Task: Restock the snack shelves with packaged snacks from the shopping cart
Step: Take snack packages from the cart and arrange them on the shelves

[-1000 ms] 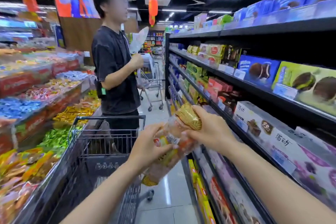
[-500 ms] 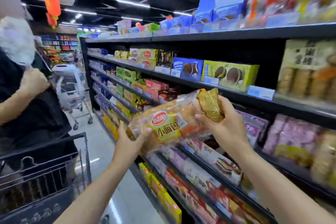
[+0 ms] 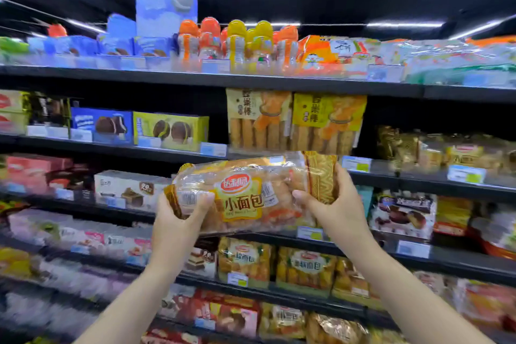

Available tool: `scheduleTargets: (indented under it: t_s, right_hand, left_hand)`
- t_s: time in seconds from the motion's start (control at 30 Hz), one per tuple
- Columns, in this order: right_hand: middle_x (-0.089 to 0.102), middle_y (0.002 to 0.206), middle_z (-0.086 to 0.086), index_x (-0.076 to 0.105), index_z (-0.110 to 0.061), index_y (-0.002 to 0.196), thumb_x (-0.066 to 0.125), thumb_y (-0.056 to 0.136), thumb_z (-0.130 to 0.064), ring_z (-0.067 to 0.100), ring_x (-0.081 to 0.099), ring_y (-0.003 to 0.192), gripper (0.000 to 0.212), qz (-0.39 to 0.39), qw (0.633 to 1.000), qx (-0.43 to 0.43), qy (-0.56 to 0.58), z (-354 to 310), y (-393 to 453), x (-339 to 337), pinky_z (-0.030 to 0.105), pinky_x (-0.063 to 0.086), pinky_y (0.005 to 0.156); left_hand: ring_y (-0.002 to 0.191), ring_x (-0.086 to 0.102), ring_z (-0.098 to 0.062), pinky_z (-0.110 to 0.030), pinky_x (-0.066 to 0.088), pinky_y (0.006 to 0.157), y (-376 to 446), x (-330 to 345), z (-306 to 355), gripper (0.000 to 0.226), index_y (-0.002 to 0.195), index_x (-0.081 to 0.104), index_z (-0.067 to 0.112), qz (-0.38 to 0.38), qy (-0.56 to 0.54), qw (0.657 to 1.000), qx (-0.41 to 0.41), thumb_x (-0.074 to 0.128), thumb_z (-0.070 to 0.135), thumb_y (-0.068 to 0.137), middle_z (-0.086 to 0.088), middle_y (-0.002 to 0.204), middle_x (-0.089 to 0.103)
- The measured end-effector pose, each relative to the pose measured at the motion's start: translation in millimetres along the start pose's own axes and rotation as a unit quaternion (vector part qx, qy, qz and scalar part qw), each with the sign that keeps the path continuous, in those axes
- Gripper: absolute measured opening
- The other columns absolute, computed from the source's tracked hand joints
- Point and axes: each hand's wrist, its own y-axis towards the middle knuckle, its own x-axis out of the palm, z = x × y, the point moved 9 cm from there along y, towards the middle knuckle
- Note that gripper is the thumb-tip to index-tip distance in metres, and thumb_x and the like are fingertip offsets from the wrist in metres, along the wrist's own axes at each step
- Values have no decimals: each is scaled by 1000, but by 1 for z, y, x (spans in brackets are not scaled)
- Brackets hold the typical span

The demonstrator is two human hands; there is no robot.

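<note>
I hold a clear bag of small bread rolls (image 3: 251,195) with a yellow label and gold ends, lying level in front of the snack shelves (image 3: 195,79). My left hand (image 3: 178,220) grips its left end from below. My right hand (image 3: 335,204) grips the gold right end, thumb on the front. The bag hangs at the height of the third shelf from the top. The shopping cart is out of view.
The black shelves are packed: blue and green pie boxes (image 3: 170,130), tall yellow stick-biscuit bags (image 3: 296,120), orange and yellow bottles (image 3: 237,42) on top. Matching bread bags sit at right (image 3: 446,151) and lower centre (image 3: 304,268). The view is motion-blurred.
The view has swung right from the cart and the person in the aisle to face the shelves. Both hands carried the bread bag up and turned it level.
</note>
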Motion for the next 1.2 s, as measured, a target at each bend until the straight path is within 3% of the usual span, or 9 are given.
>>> scheduleTargets:
  t_s: [0.2, 0.3, 0.4, 0.53, 0.67, 0.8, 1.0, 1.1, 1.2]
  right_hand:
    - [60, 91, -21, 45, -42, 103, 77, 79, -20, -19, 55, 84, 46, 63, 995, 29, -65, 11, -26, -116, 0, 40, 67]
    - [61, 99, -18, 43, -41, 115, 77, 79, -26, -14, 57, 88, 51, 90, 991, 51, -87, 23, -40, -176, 11, 44, 74]
    - [59, 103, -21, 40, -34, 128, 77, 78, -34, -11, 56, 90, 63, 128, 983, 68, -115, 36, -52, -238, 19, 46, 80]
    - [51, 108, -28, 35, -29, 137, 77, 78, -32, -8, 52, 96, 73, 162, 975, 72, -130, 51, -64, -310, 13, 38, 79]
    - [48, 114, -28, 26, -27, 146, 76, 78, -35, 2, 46, 110, 85, 172, 971, 80, -144, 69, -69, -372, 22, 36, 91]
    - [53, 117, -19, 28, -27, 146, 76, 78, -36, 6, 52, 111, 83, 176, 966, 86, -169, 83, -64, -424, 25, 41, 92]
    - [51, 128, -10, 21, -26, 148, 77, 74, -41, 10, 48, 117, 94, 197, 958, 103, -182, 96, -48, -491, 29, 42, 96]
    - [47, 139, -5, 18, -30, 148, 76, 59, -59, 18, 46, 126, 109, 220, 950, 121, -185, 104, -41, -524, 42, 43, 102]
    - [51, 134, -6, 22, -28, 147, 76, 57, -58, 16, 50, 121, 109, 251, 941, 114, -194, 107, -28, -554, 37, 44, 99]
  left_hand:
    - [102, 56, 3, -22, 44, 79, -33, 104, 40, 68, 122, 46, 33, -108, -25, 994, 25, 72, 67, 69, 19, 111, 60]
    - [97, 58, 7, -25, 47, 85, -60, 160, 52, 54, 114, 48, 38, -167, -39, 985, 6, 72, 57, 70, 18, 109, 61]
    - [91, 54, 20, -8, 44, 72, -90, 210, 69, 43, 110, 49, 41, -191, -34, 981, 21, 73, 47, 74, 21, 107, 61]
    - [88, 52, 23, -1, 41, 64, -128, 268, 87, 49, 118, 50, 32, -190, -35, 981, 27, 73, 44, 76, 20, 106, 60]
    - [86, 54, 22, -6, 42, 64, -163, 323, 100, 45, 110, 50, 39, -194, -53, 980, 10, 73, 49, 73, 21, 104, 59]
    - [94, 54, 12, -11, 40, 72, -184, 371, 117, 60, 121, 47, 37, -193, -63, 979, 15, 71, 54, 69, 23, 109, 57]
    - [103, 56, 5, -14, 44, 78, -190, 445, 139, 49, 122, 42, 42, -249, -54, 966, 42, 71, 37, 83, 18, 116, 58]
    - [105, 56, 2, -11, 45, 76, -188, 482, 155, 64, 135, 40, 33, -262, -43, 962, 66, 73, 39, 80, 18, 118, 58]
    - [112, 56, -5, -24, 48, 92, -181, 518, 171, 79, 142, 36, 30, -270, -42, 957, 100, 72, 51, 74, 15, 124, 57]
